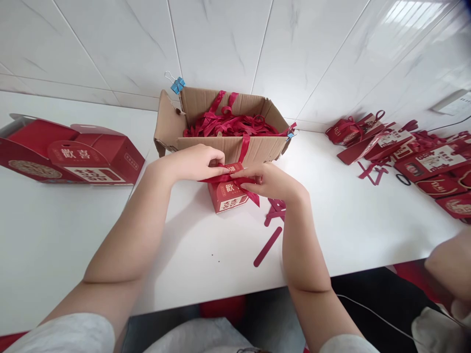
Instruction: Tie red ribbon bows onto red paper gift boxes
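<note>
A small red gift box (219, 196) with pale Chinese lettering stands on the white table in front of me. Across its top runs a dark red ribbon (253, 197), with one tail hanging down the right side. My left hand (201, 164) grips the ribbon at the box's upper left, fingers curled over it. From the right, my right hand (267, 180) pinches the ribbon over the top of the box. Part of the ribbon's crossing is hidden beneath my fingers.
Behind the box, an open cardboard carton (206, 143) holds tangled red ribbons (235, 124); a blue binder clip (178, 85) grips its corner. Red cartons (99, 152) lie left, finished boxes (427, 157) right. A strip (268, 246) lies nearby. Another person's arm (451, 264) shows at right.
</note>
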`<state>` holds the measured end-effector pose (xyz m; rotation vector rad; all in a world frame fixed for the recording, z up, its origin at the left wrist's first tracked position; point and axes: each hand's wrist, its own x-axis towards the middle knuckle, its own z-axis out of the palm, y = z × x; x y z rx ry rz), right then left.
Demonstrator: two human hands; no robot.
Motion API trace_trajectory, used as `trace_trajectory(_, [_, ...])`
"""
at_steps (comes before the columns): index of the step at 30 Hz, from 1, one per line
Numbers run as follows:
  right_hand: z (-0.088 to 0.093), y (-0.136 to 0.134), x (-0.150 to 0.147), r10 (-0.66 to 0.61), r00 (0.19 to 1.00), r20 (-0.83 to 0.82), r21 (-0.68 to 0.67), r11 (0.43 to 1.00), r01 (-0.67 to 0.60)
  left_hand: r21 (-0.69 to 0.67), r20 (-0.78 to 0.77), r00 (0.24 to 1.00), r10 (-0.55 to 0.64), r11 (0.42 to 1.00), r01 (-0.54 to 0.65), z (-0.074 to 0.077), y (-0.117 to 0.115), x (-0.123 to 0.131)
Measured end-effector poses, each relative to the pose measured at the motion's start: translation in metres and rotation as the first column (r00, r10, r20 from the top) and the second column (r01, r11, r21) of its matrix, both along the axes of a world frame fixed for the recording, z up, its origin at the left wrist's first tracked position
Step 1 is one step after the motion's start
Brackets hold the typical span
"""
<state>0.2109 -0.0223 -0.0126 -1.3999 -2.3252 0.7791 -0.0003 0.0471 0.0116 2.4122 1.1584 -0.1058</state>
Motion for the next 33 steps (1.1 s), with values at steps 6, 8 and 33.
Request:
trace_trajectory(6, [-0.005,0.004,-0.003,0.015,0.999,-0.035,-0.031,0.999,-0.017,-0.031,0.000,1.000,0.006,0.999,-0.006,-0.001,-0.002,-0.003])
trace_trajectory(8, [-0.007,0.006,-0.004,0.018,0.999,-0.034,-0.047,0.999,-0.020,-0.058,0.002,1.000,-0.003,0.998,0.003,-0.001,-0.004,-0.004])
trace_trajectory(33, [-0.007,0.010,-0.006,0.033,0.997,-0.074,-0.113,0.993,-0.042,0.060,-0.073,0.997,0.006,0.998,-0.001,0.010,-0.048,0.003])
